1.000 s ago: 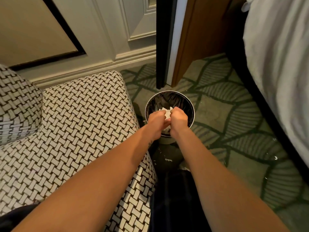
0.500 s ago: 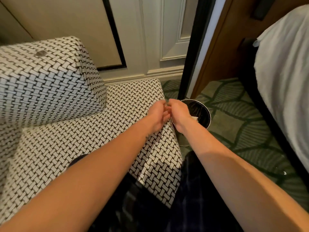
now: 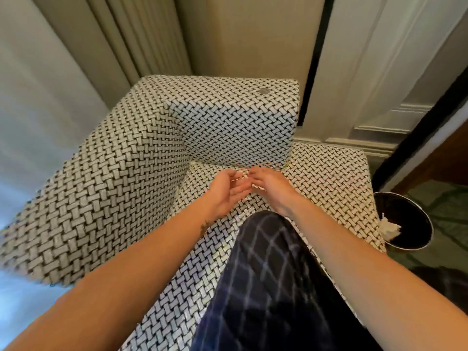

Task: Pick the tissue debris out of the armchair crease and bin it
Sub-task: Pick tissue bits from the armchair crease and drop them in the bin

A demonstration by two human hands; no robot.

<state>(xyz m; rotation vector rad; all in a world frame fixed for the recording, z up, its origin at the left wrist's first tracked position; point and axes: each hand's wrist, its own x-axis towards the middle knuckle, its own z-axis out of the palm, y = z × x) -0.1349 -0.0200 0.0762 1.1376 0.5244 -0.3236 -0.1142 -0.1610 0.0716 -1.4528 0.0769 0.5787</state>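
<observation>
The armchair [image 3: 329, 178] has black-and-white woven upholstery. Its crease [image 3: 255, 165] runs where the backrest meets the seat. My left hand [image 3: 225, 191] hovers just in front of the crease, palm turned up and fingers relaxed. My right hand [image 3: 271, 184] is beside it, its loosely bent fingertips meeting the left fingers. Motion blur hides whether any tissue bits lie between them or in the crease. The round black-lined bin [image 3: 428, 224] stands on the floor right of the seat, with a white tissue wad [image 3: 390, 228] inside.
My leg in dark checked trousers [image 3: 266, 287] rests on the seat front. The chair's thick arm [image 3: 101, 188] rises on the left. Curtains [image 3: 50, 72] hang behind it; a panelled wall [image 3: 379, 84] and patterned green carpet [image 3: 445, 211] lie right.
My view and both hands swung left, from over the bin to the seat by the crease. The tissue I held over the bin now lies inside it.
</observation>
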